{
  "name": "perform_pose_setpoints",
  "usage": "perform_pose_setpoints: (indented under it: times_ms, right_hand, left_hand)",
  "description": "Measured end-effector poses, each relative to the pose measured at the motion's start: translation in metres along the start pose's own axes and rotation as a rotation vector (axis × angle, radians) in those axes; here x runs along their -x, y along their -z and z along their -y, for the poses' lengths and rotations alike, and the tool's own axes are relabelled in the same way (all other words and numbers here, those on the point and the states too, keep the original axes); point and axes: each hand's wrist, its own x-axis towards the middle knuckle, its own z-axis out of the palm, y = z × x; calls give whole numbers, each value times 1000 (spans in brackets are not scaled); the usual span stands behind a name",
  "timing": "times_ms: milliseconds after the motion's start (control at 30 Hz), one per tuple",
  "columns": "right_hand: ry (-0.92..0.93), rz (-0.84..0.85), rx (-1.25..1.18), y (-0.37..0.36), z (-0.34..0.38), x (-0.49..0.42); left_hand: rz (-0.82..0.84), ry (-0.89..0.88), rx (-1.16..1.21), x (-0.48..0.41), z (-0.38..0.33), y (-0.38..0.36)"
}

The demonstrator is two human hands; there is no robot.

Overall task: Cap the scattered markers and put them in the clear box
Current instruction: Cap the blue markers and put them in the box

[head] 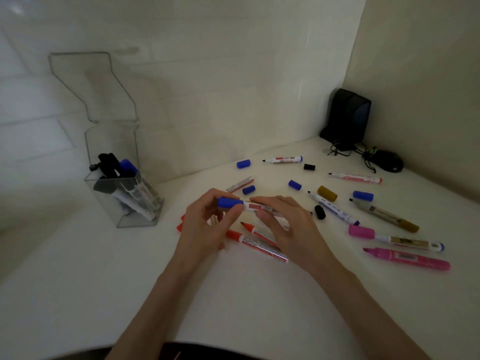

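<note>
Near the middle of the worktop (78,281), a blue-capped marker (255,207) is held roughly level, just above the surface, between both hands. Its blue cap end is pinched by the thumb and curled fingers of the left hand (207,224). Its white barrel is gripped by the curled fingers of the right hand (288,227). Whether the cap is fully seated cannot be told.

The clear box (111,144) is stood toward the left of the worktop, near the back wall, with its lid swung up open. Several markers, black and blue at the top, are leant inside it.

Two red markers (255,244) are laid on the worktop beneath the hands, one with its tip bare. Toward the right edge, uncapped markers and loose caps are scattered:
- blue caps (243,163)
- black caps (309,167)
- an ochre cap (327,193)
- an ochre marker (384,214)
- a pink marker (407,259) with a bare tip
- a pink-capped marker (394,240) just behind the pink one

In the back right corner, a black speaker (348,115) and a black mouse (387,161) are set among tangled cables.
</note>
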Motion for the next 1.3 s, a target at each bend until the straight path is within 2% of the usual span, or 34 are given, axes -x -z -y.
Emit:
perform_pose_setpoints:
  times_ms: [100, 200, 267, 400, 500, 633, 700, 900, 1000, 1067, 1133, 1167, 1233, 1300]
  right_hand:
    - [16, 53, -118, -4, 5, -4]
    - [-40, -4, -73, -18, 12, -13]
    - [-41, -55, -100, -28, 19, -18]
    - [-63, -36, -118, -39, 25, -15]
    - [-77, -54, -130, -41, 22, -13]
    - [-111, -84, -73, -37, 14, -16]
    - [-159, -109, -46, -27, 8, -17]
    - [-308, -213, 57, 10, -31, -8]
    - [-359, -283, 171, 35, -55, -3]
    - [-417, -271, 353, 52, -72, 1]
    - [-505, -180, 532, 64, -87, 4]
    - [-553, -132, 568, 68, -91, 5]
    - [-622, -65, 592, 70, -93, 7]
    - [-628, -56, 619, 69, -94, 8]
  left_hand:
    - [-60, -47, 114, -3, -4, 17]
    - [-163, -22, 144, -11, -14, 45]
    - [-284, -42, 101, -17, -26, 74]
    - [-617, -153, -16, -25, -51, 146]
    - [-711, -155, -186, -34, -52, 185]
    - [-552, 48, -321, -56, -25, 185]
    - [-489, 86, -372, -64, -13, 176]
    - [-406, 25, -759, -64, 9, 166]
    - [-392, -5, -854, -61, 20, 167]
    - [-517, -17, -824, -54, 17, 159]
    - [-660, -129, -767, -42, 3, 136]
    - [-668, -207, -719, -36, -5, 118]
    - [-527, -280, -579, -28, -15, 73]
    - [-279, -228, -480, -25, -17, 25]
